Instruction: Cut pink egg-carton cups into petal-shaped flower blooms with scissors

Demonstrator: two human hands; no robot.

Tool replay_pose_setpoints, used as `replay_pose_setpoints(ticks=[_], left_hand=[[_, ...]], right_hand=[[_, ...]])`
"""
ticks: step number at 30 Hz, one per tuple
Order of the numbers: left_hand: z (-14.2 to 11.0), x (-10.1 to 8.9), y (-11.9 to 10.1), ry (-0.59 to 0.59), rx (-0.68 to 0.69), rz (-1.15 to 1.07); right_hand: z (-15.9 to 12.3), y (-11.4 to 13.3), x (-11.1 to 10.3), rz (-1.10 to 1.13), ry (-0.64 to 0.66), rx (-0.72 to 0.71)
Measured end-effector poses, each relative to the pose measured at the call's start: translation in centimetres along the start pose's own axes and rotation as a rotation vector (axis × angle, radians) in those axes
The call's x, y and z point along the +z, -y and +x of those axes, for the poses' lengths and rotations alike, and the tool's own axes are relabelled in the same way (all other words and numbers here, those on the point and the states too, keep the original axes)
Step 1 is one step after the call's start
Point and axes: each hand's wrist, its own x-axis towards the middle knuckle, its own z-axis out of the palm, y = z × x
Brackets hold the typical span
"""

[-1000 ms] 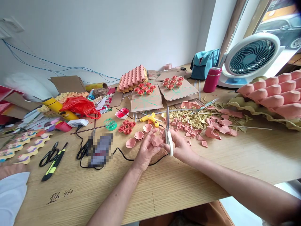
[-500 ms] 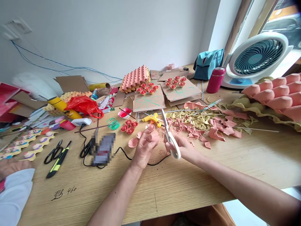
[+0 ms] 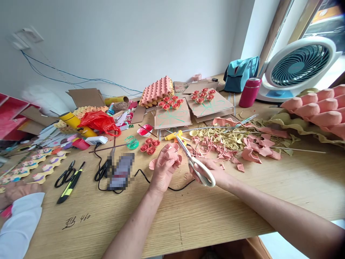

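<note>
My left hand (image 3: pixel 162 171) is closed on a pink egg-carton cup (image 3: pixel 173 148), pinched between thumb and fingers. In my right hand (image 3: pixel 206 171) is a pair of white-handled scissors (image 3: pixel 185 149), its blades pointing up and left beside the cup. More pink cut cups (image 3: pixel 152 164) lie on the table behind the left hand. Past them sit several red paper-pulp roses (image 3: pixel 150 145) and a yellow glue gun (image 3: pixel 172 136).
Pink and yellow carton scraps (image 3: pixel 226 140) spread behind my right hand. Cardboard sheets (image 3: pixel 172 120) carry more roses. Black scissors (image 3: pixel 65 174) and a cutter knife (image 3: pixel 70 183) lie left, near another person's hand (image 3: pixel 20 192). A black cord (image 3: pixel 178 189) crosses the table.
The scissors have tilted further left, their blades coming down toward the cup. My left hand keeps its pinch on the cup. The whole view has shifted slightly.
</note>
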Motion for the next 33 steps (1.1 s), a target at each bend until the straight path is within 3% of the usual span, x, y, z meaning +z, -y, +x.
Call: replay_pose_setpoints(ticks=[7,20,33], left_hand=[[0.2,-0.3,0.0,-0.012,0.008,-0.006],[-0.1,-0.1,0.1,0.006,0.034,0.039],[0.0,-0.1,-0.2,0.017,0.038,0.251]], right_hand=[[-0.6,0.9,-0.1,-0.503,-0.071,-0.056],[-0.9,1.4,-0.4,-0.750,-0.043,-0.037],[-0.9,1.5,-1.2,-0.699,0.058,-0.141]])
